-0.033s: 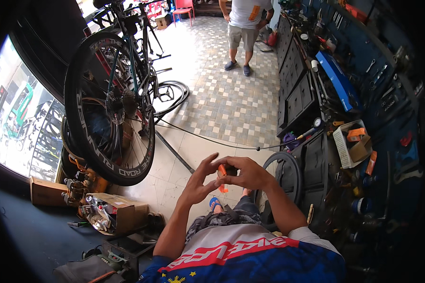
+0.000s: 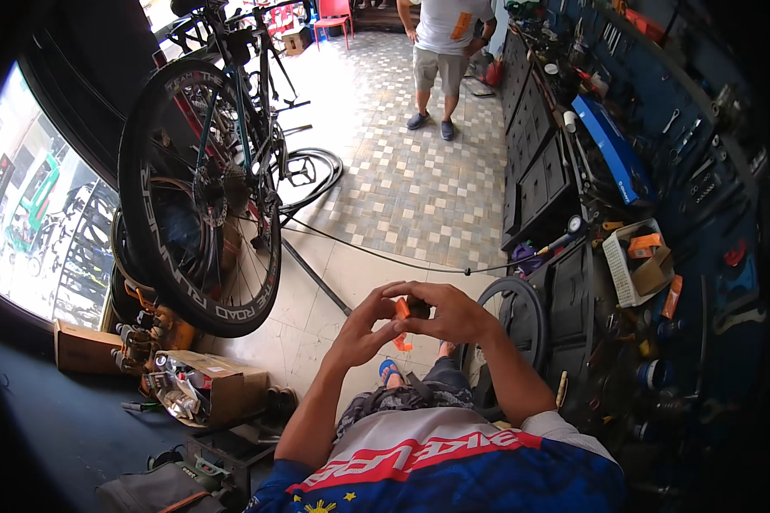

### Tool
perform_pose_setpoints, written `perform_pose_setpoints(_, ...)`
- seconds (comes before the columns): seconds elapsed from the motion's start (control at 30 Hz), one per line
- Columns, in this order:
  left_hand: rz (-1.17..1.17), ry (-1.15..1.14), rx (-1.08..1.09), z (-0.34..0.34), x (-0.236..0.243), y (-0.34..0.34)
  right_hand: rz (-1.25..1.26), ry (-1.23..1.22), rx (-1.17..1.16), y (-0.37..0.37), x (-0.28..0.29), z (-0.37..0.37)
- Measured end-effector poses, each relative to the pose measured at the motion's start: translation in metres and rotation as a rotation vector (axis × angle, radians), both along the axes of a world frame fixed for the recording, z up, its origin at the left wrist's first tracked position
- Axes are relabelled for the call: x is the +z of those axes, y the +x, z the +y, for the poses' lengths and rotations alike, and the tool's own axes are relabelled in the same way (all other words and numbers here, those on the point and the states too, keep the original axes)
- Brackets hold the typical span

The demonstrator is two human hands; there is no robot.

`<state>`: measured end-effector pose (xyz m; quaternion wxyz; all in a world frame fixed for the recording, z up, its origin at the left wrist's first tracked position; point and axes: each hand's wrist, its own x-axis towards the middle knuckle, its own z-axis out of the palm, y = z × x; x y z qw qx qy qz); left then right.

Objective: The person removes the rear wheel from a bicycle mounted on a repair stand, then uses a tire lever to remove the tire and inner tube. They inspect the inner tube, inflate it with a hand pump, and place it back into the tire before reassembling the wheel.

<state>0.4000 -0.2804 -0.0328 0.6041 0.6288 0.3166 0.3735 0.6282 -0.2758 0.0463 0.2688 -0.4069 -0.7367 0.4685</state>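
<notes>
In front of my torso, a small orange package (image 2: 401,309) sits between my two hands, its lower flap hanging below my thumbs. My left hand (image 2: 362,327) curls round its left side, with fingertips meeting those of the other hand. From the right, my right hand (image 2: 453,313) grips it with thumb and bent fingers. Something dark shows under the right fingers, too covered to make out. Below and to the right of my hands, a black bicycle tire (image 2: 536,321) leans against the dark drawers.
A bicycle (image 2: 222,171) hangs raised at left, with an air hose (image 2: 376,254) crossing the floor. An open cardboard box (image 2: 235,393) stands lower left. Along the right runs a drawer bench (image 2: 535,162) with a white basket (image 2: 620,269). Another person (image 2: 450,60) stands ahead.
My left fingers have come down and inward, closing toward my right hand over the orange package. The right hand has barely moved.
</notes>
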Motion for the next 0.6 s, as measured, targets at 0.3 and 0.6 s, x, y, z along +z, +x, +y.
perform_pose_setpoints(0.3,-0.13,-0.147,0.013,0.014,0.038,0.009,0.227,-0.186,-0.29,0.025,0.008,-0.012)
perform_pose_setpoints(0.6,-0.04,-0.048,0.184,0.0,0.054,0.038,0.134,0.069,-0.29,0.031,0.003,-0.025)
